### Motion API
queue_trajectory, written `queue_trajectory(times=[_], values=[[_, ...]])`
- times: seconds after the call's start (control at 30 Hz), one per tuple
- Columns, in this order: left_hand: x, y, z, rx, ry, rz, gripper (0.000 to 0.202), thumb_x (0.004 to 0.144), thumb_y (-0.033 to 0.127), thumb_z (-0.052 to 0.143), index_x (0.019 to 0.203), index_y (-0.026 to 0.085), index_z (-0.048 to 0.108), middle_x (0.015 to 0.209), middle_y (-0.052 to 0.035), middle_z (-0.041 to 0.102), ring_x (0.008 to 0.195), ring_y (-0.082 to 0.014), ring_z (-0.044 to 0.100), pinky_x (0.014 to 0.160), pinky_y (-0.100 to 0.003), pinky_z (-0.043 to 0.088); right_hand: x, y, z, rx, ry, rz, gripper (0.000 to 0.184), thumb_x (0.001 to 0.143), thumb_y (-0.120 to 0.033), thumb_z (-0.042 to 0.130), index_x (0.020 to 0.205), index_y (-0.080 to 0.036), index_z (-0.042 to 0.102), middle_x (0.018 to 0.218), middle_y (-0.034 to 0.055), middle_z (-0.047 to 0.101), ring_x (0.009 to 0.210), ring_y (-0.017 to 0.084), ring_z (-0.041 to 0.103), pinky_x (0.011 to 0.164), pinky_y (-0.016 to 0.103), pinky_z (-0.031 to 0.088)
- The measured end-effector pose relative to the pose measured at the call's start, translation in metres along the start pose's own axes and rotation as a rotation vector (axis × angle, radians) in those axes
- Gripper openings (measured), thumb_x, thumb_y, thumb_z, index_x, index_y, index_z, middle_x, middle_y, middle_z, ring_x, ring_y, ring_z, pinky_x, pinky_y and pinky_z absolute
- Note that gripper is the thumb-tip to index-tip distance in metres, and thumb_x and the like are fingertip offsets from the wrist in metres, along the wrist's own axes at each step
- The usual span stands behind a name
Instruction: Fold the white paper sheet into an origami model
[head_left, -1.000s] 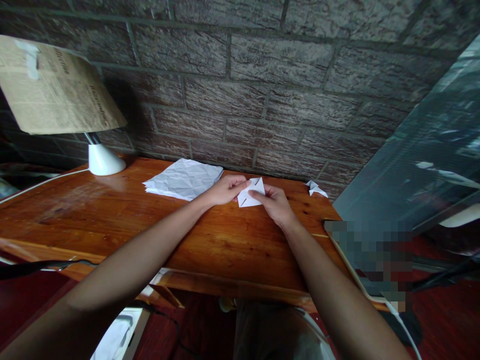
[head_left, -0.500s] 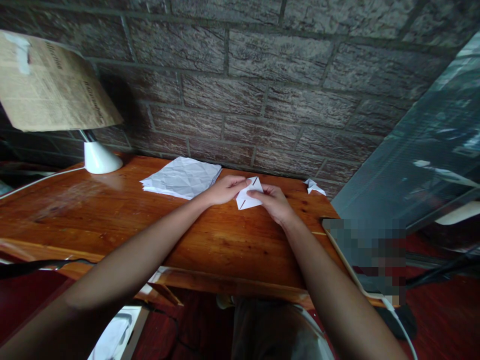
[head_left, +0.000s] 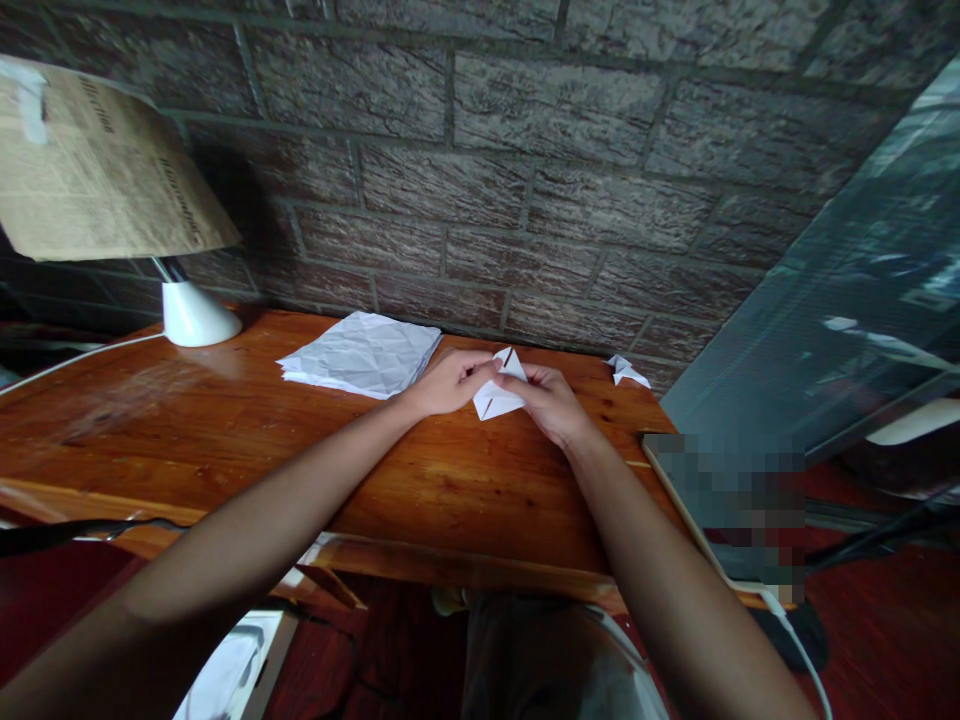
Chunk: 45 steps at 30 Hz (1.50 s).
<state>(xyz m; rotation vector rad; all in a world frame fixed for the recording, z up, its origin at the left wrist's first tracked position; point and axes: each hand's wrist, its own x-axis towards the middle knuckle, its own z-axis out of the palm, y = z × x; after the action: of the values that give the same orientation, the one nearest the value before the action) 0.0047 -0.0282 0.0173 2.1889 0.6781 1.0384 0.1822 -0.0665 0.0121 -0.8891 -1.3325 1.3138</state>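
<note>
Between both hands is a small folded white paper (head_left: 498, 398), roughly diamond-shaped, with two narrow slits showing brown wood through it. My left hand (head_left: 452, 382) pinches its upper left side with thumb and fingers. From the right, my right hand (head_left: 553, 402) grips the opposite side, its thumb lying across the paper's face. The fingers behind the paper are hidden. Left of my hands lies a stack of creased white paper sheets (head_left: 361, 355) on the wooden table (head_left: 465, 490). A small folded paper figure (head_left: 628, 372) sits at the table's back right.
A lamp with a newsprint shade (head_left: 112, 165) and white base (head_left: 199, 315) stands at the back left. A flat device (head_left: 686, 500), partly blurred out, lies at the right edge with a white cable (head_left: 799, 640). A brick wall (head_left: 555, 185) rises behind the table.
My right thumb has shifted slightly up and left on the folded paper, closer to my left fingers. Both hands keep their hold, and the view has moved slightly.
</note>
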Motion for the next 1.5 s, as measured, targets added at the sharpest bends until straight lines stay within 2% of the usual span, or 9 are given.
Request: queue_trajectory(times=[0.1, 0.23, 0.4, 0.63, 0.83, 1.0, 1.23, 1.37, 1.5], values=[[0.000, -0.002, 0.000, 0.042, 0.018, 0.007, 0.044, 0.097, 0.048, 0.045, 0.065, 0.017, 0.050, 0.057, 0.0034, 0.042, 0.056, -0.0102, 0.040, 0.052, -0.024, 0.027, 0.000, 0.000, 0.000, 0.002, 0.005, -0.002, 0.036, 0.059, -0.045, 0.092, 0.079, -0.017, 0.080, 0.073, 0.0012, 0.073, 0.068, 0.014, 0.059, 0.070, 0.028, 0.043], [0.003, -0.007, -0.003, -0.035, -0.019, -0.014, 0.043, 0.096, 0.049, 0.045, 0.067, 0.017, 0.050, 0.060, 0.0032, 0.045, 0.059, -0.0109, 0.043, 0.055, -0.023, 0.033, 0.000, 0.001, 0.000, 0.009, 0.013, -0.012, 0.034, 0.062, -0.043, 0.091, 0.082, -0.018, 0.080, 0.077, 0.0014, 0.075, 0.070, 0.014, 0.061, 0.072, 0.028, 0.044], [0.005, -0.010, -0.004, -0.069, -0.086, -0.007, 0.038, 0.095, 0.046, 0.046, 0.072, 0.016, 0.055, 0.065, 0.0024, 0.051, 0.064, -0.0123, 0.047, 0.062, -0.025, 0.038, 0.002, 0.001, -0.003, 0.042, 0.095, -0.055, 0.030, 0.063, -0.041, 0.090, 0.080, -0.020, 0.080, 0.077, 0.0004, 0.075, 0.071, 0.014, 0.063, 0.075, 0.029, 0.047], [0.004, -0.009, -0.001, -0.062, -0.059, 0.004, 0.038, 0.095, 0.045, 0.048, 0.070, 0.017, 0.050, 0.064, 0.0037, 0.043, 0.061, -0.0103, 0.039, 0.056, -0.024, 0.030, 0.002, -0.003, -0.003, 0.072, 0.118, -0.048, 0.029, 0.062, -0.041, 0.091, 0.079, -0.019, 0.079, 0.079, 0.0013, 0.077, 0.072, 0.016, 0.066, 0.075, 0.031, 0.049], [0.004, -0.009, 0.002, -0.083, -0.042, 0.010, 0.039, 0.096, 0.048, 0.047, 0.072, 0.017, 0.052, 0.066, 0.0030, 0.044, 0.062, -0.0109, 0.041, 0.058, -0.024, 0.031, 0.001, -0.004, -0.003, 0.114, 0.129, 0.028, 0.034, 0.058, -0.044, 0.092, 0.079, -0.019, 0.080, 0.080, 0.0035, 0.077, 0.074, 0.018, 0.069, 0.079, 0.035, 0.053], [0.005, -0.011, 0.005, -0.106, -0.037, -0.026, 0.041, 0.095, 0.051, 0.049, 0.071, 0.018, 0.051, 0.063, 0.0040, 0.043, 0.060, -0.0102, 0.039, 0.055, -0.024, 0.029, 0.002, -0.002, -0.006, 0.053, 0.169, -0.016, 0.033, 0.061, -0.045, 0.091, 0.078, -0.019, 0.080, 0.077, 0.0025, 0.076, 0.069, 0.016, 0.065, 0.075, 0.032, 0.051], [0.003, -0.003, 0.003, -0.202, -0.043, -0.030, 0.042, 0.090, 0.053, 0.059, 0.068, 0.017, 0.053, 0.061, 0.0047, 0.043, 0.056, -0.0087, 0.037, 0.052, -0.023, 0.026, 0.004, -0.002, -0.005, 0.087, 0.137, -0.016, 0.031, 0.062, -0.045, 0.091, 0.078, -0.020, 0.080, 0.078, 0.0026, 0.076, 0.075, 0.018, 0.067, 0.078, 0.033, 0.051], [0.003, 0.002, 0.007, -0.339, -0.006, -0.088, 0.043, 0.086, 0.056, 0.063, 0.071, 0.017, 0.057, 0.060, 0.0048, 0.045, 0.055, -0.0086, 0.038, 0.051, -0.022, 0.026, 0.002, -0.005, -0.005, 0.125, 0.081, -0.017, 0.030, 0.062, -0.043, 0.091, 0.079, -0.020, 0.080, 0.080, 0.0025, 0.077, 0.076, 0.017, 0.067, 0.083, 0.034, 0.051], [0.002, 0.004, 0.011, -0.453, 0.007, -0.169, 0.043, 0.082, 0.058, 0.067, 0.073, 0.017, 0.059, 0.056, 0.0065, 0.042, 0.049, -0.0072, 0.032, 0.048, -0.023, 0.022, 0.003, -0.004, -0.007, 0.052, 0.100, -0.066, 0.031, 0.065, -0.045, 0.089, 0.080, -0.020, 0.080, 0.078, 0.0020, 0.076, 0.074, 0.016, 0.065, 0.077, 0.031, 0.049]])
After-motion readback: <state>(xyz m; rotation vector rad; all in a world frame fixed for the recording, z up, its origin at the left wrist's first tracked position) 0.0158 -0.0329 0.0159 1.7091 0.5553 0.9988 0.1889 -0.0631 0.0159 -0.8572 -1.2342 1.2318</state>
